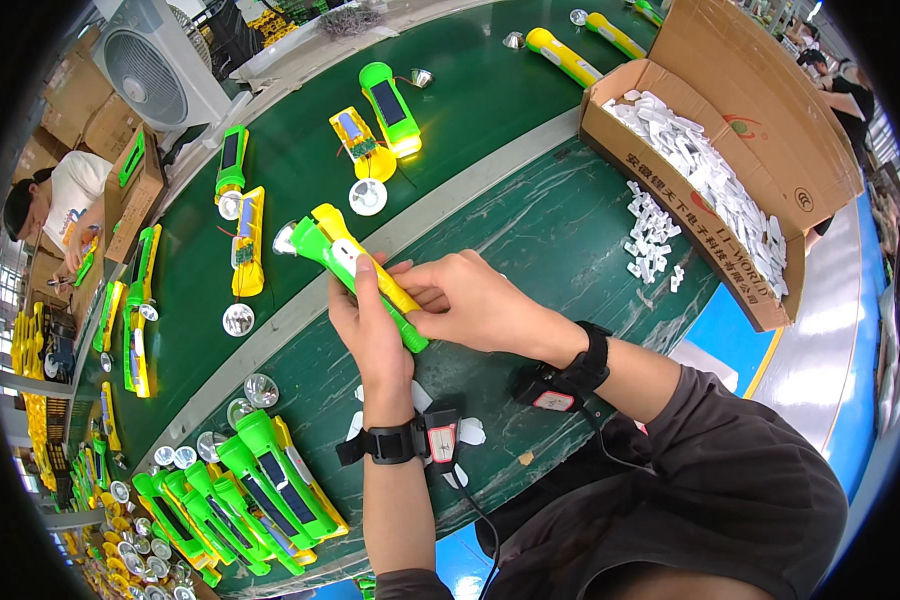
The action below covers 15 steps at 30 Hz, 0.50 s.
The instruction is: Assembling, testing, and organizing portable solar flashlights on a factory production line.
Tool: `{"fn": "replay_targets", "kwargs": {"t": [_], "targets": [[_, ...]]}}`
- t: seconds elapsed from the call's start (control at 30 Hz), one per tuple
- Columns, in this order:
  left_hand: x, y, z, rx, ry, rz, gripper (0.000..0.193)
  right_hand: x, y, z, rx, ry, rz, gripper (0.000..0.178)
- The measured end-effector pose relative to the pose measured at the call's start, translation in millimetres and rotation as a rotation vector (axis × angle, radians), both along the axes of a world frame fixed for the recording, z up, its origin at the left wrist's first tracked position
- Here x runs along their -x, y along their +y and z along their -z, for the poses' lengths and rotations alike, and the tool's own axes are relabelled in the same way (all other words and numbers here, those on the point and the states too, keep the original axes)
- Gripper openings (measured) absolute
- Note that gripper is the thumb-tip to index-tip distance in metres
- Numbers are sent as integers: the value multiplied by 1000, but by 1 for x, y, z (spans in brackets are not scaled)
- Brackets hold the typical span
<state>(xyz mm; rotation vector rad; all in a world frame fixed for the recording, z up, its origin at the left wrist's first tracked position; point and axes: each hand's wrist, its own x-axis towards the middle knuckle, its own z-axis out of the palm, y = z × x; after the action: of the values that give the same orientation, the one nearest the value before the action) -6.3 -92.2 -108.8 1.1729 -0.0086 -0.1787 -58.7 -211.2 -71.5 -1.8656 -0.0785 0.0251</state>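
Observation:
A green and yellow flashlight [322,244] lies tilted across my left hand [372,315], its wide head toward the upper left. My left fingers wrap around the body, and the thumb presses near a white switch panel on it. My right hand [475,298] is closed at the narrow lower end, its fingertips against the yellow half; some of its fingers are curled out of sight. A silver reflector cup [285,239] sticks out beside the flashlight's head. The two casing halves look slightly apart at the head.
Several flashlights [270,480] lie in a row at lower left. Opened ones with wires and reflectors rest on the green belt [300,150]. Small white plastic pieces [650,235] lie beside a cardboard box [660,180] filled with more. A co-worker [70,200] sits at far left.

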Motion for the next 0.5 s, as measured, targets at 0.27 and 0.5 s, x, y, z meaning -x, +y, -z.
{"fn": "replay_targets", "kwargs": {"t": [0.27, 0.5], "targets": [[0, 0, -1, -15, 21, -34, 33, 1, 5, 6, 98, -68, 30, 19], [2, -1, -3, -57, 8, -52, 32, -2, 12, 24, -115, -177, 183, 13]]}}
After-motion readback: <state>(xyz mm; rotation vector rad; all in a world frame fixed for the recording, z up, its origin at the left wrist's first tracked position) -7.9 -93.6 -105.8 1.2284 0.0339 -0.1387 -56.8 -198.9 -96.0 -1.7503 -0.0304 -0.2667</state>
